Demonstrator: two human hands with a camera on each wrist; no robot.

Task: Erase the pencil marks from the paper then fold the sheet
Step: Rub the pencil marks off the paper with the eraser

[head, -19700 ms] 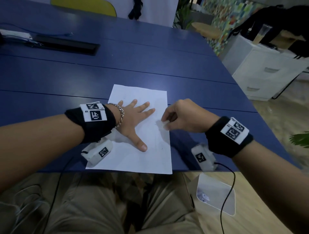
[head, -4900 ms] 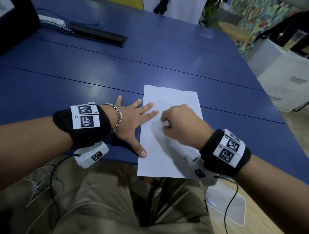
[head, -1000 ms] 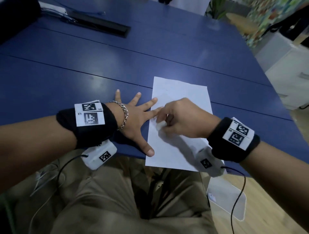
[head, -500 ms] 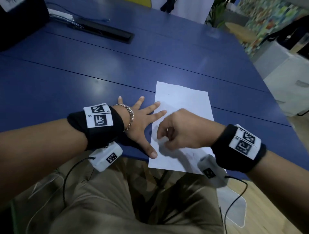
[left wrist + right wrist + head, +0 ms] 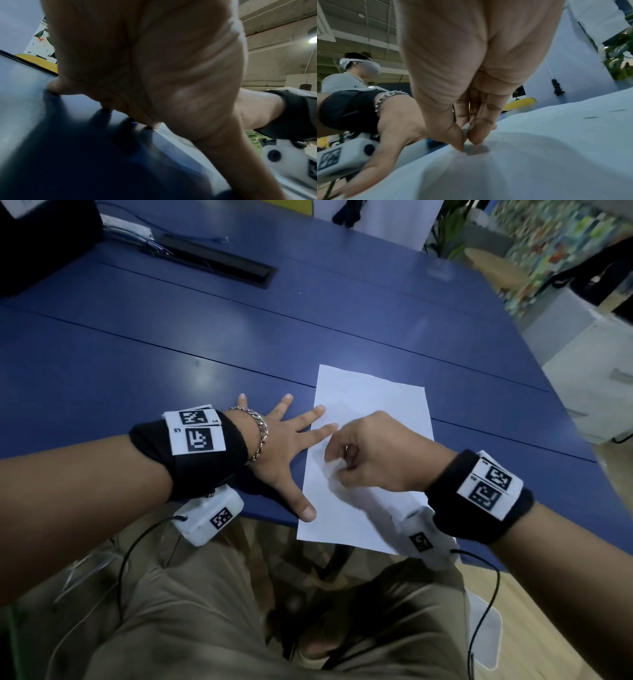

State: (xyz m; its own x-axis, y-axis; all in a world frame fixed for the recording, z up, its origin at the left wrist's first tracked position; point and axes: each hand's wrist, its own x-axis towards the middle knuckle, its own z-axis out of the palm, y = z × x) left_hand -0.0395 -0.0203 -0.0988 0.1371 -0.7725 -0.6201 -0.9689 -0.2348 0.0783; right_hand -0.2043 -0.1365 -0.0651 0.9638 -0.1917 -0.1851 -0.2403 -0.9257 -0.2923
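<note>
A white sheet of paper (image 5: 370, 412) lies on the blue table (image 5: 171, 330), its near edge hanging over the table's front edge. My left hand (image 5: 284, 450) lies flat with fingers spread, two fingertips and the thumb pressing the paper's left edge. My right hand (image 5: 373, 453) has its fingers curled over the middle of the sheet and pinches a small white eraser (image 5: 330, 470) against the paper (image 5: 556, 148). In the right wrist view the eraser (image 5: 465, 130) shows between thumb and fingertips. Faint pencil marks (image 5: 590, 117) remain on the sheet at the right.
A black cable tray (image 5: 219, 265) and a white power strip (image 5: 126, 225) sit at the far left of the table. A white drawer cabinet (image 5: 596, 371) stands to the right. My lap is below the table's front edge.
My right hand with the eraser has shifted slightly toward me along the sheet over the last second. The left hand keeps pressing the paper's left edge.
</note>
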